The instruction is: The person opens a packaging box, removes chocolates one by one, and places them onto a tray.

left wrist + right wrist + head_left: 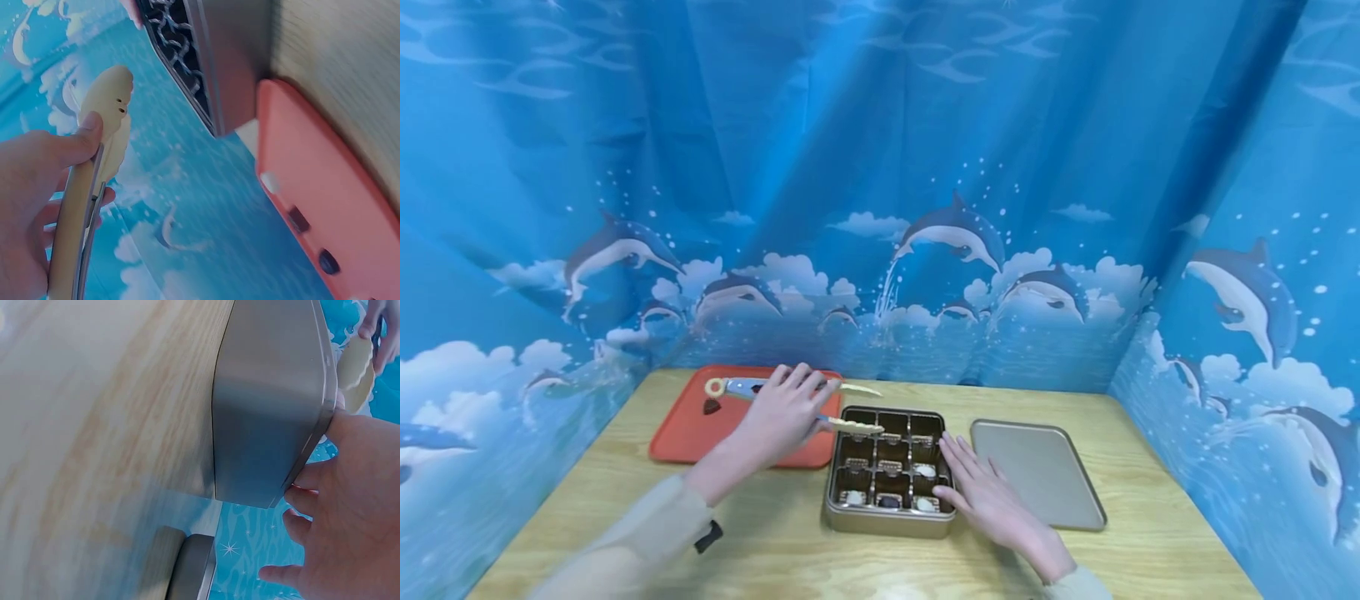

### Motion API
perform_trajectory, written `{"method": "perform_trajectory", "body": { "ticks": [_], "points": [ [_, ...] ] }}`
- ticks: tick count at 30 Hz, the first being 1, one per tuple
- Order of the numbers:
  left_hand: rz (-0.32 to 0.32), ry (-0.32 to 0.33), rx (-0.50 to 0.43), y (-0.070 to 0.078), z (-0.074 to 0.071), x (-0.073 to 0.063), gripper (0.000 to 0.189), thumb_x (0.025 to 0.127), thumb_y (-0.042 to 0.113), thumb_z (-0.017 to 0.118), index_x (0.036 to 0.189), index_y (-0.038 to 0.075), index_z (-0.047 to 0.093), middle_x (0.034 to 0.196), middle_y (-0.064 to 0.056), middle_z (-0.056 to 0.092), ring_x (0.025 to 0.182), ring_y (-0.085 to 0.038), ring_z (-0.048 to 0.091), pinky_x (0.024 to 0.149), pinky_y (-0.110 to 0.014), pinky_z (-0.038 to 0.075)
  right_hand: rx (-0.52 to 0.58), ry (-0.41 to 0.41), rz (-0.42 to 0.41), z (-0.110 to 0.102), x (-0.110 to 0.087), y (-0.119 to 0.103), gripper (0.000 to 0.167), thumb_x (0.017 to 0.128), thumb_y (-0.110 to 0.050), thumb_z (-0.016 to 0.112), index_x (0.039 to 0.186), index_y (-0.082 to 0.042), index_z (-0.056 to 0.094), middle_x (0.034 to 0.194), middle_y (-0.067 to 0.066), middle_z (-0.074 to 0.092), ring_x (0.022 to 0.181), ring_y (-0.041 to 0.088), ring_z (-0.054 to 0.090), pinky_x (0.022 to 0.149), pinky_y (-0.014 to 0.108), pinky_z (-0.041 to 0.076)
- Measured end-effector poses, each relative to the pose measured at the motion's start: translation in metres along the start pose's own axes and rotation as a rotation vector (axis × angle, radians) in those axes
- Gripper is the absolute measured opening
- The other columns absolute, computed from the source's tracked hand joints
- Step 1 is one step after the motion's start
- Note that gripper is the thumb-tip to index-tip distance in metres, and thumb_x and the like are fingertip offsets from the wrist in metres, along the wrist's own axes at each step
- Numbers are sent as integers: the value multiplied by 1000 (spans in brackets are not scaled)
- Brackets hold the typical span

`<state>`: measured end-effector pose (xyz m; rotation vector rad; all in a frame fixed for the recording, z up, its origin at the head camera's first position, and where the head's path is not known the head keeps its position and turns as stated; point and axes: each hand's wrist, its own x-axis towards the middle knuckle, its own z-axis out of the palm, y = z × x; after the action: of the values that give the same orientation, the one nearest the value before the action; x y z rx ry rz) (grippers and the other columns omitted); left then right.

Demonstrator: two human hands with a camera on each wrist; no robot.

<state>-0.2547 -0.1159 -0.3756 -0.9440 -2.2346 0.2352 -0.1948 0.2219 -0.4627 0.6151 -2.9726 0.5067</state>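
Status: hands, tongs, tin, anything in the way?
Left hand holds tongs, tips apart, nothing between them. Right hand touches rim of tin. Tin open, pieces inside. Lid off beside it, nothing blocking.

Tongs [76, 200]: one pair, pale scalloped heads, grey-blue handle with yellow end ring; held aloft, heads parted, slanting rightward left of centre in the head view, one head across the tin's rear compartments.
Tin [891, 523]: brownish metal, rounded corners, open-topped, upright, lower centre; nine compartments, three by three; white pieces [925, 471] and a dark piece [889, 502] inside, nearest row filled.
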Motion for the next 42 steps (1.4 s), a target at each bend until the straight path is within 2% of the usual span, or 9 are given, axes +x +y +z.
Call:
{"method": "perform_trajectory", "body": {
  "ticks": [8, 13, 21, 27, 30, 37, 42],
  "points": [
    [94, -11, 39, 22, 1, 35, 60, 80, 57, 77, 126, 19, 69, 107, 0, 69, 101, -22, 57, 83, -36, 44, -3, -6, -6, 0, 0, 1, 74, 105, -50, 44, 161, -7, 21, 166, 8, 15, 153, 33, 16, 118, 64, 13],
    [152, -20, 73, 36, 4, 53, 55, 79, 61, 74, 120, 23, 72, 104, 3, 69, 100, -19, 57, 84, -35, 44, -14, 8, -3, -1, -1, 0, 74, 105, -50, 44, 161, -7, 22, 166, 9, 16, 153, 33, 17, 118, 65, 14],
    [225, -157, 117, 57, 6, 73, 49, 82, 62, 69, 118, 28, 74, 107, 7, 71, 99, -17, 56, 82, -33, 40, -41, 15, 16, -2, 0, -2, 78, 104, -51, 46, 160, -4, 21, 167, 11, 13, 153, 34, 16, 117, 66, 15],
    [269, -222, 166, 69, 11, 86, 47, 82, 63, 65, 114, 31, 75, 107, 11, 71, 101, -15, 55, 83, -32, 38, -40, -10, 18, -6, -2, -1, 77, 103, -49, 50, 160, -5, 25, 166, 9, 15, 153, 35, 15, 117, 66, 14],
    [289, -250, 178, 75, 11, 93, 41, 81, 61, 68, 111, 33, 76, 107, 12, 71, 102, -14, 55, 84, -31, 39, -45, -19, 20, -7, -3, 0, 77, 103, -50, 49, 160, -5, 24, 166, 9, 15, 153, 34, 14, 117, 66, 14],
    [316, -316, 222, 89, 15, 108, 19, 84, 43, 76, 102, 36, 78, 107, 16, 71, 107, -10, 56, 89, -30, 39, -40, -24, 21, -7, -3, 0, 76, 103, -50, 48, 160, -4, 24, 167, 9, 14, 154, 34, 14, 117, 66, 14],
    [320, -350, 249, 104, 20, 113, 13, 90, 33, 71, 100, 38, 78, 106, 18, 72, 108, -8, 55, 98, -30, 38, -36, -26, 21, -6, -3, 0, 76, 104, -50, 47, 160, -4, 23, 166, 9, 13, 153, 36, 16, 117, 66, 15]
  ]
}}
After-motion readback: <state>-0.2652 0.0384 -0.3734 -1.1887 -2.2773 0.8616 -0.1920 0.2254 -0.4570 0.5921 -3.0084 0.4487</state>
